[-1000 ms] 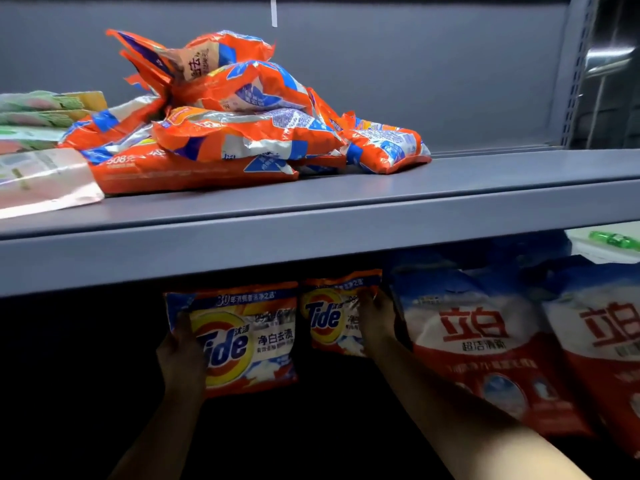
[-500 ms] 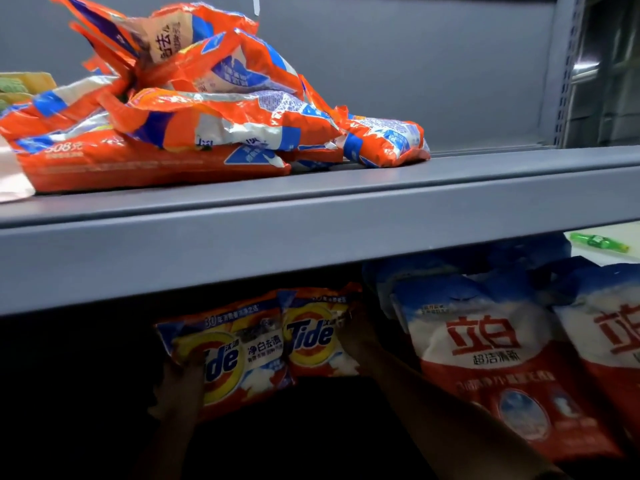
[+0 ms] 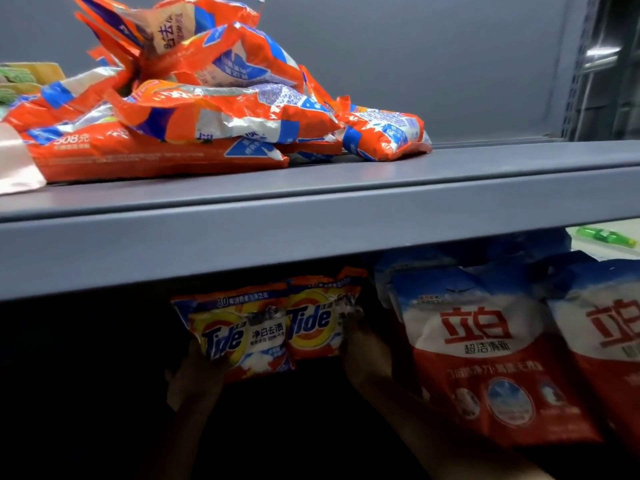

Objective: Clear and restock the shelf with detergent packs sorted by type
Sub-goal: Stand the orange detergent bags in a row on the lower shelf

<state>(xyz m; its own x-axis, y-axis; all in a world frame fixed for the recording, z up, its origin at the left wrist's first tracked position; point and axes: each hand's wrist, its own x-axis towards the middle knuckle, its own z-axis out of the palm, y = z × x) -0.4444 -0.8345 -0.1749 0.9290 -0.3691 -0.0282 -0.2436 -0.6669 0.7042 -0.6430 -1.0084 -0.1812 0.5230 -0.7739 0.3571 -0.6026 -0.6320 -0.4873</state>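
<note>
Both hands are down in the dark under the grey shelf [image 3: 311, 237], so the details are pretty murky. The left hand [image 3: 194, 379] grips the lower left corner of the left Tide pack [image 3: 235, 336], fingers wrapped behind it where they can't be seen. The right hand [image 3: 363, 355] holds the right edge of the right Tide pack [image 3: 317, 323], thumb side toward the front; its fingers are mostly lost in shadow too, but the pack is clearly pinched there. The two packs stand upright side by side, touching, with the right one tucked a bit behind the left. Their top edges disappear under the shelf lip.

Just right of the right hand are two red-and-blue packs [image 3: 485, 344] leaning back, the far one cut off by the frame edge. More blue packs sit behind them, too dim to count.

Above the hands, on top of the shelf, there's a messy orange pile [image 3: 194, 109] of the same detergent, crumpled and stacked at odd angles. At its left edge a pale pack [image 3: 17, 168] and some green ones [image 3: 17, 79] are cut off. Far right, a green bottle [image 3: 606, 236] lies on a pale surface.
</note>
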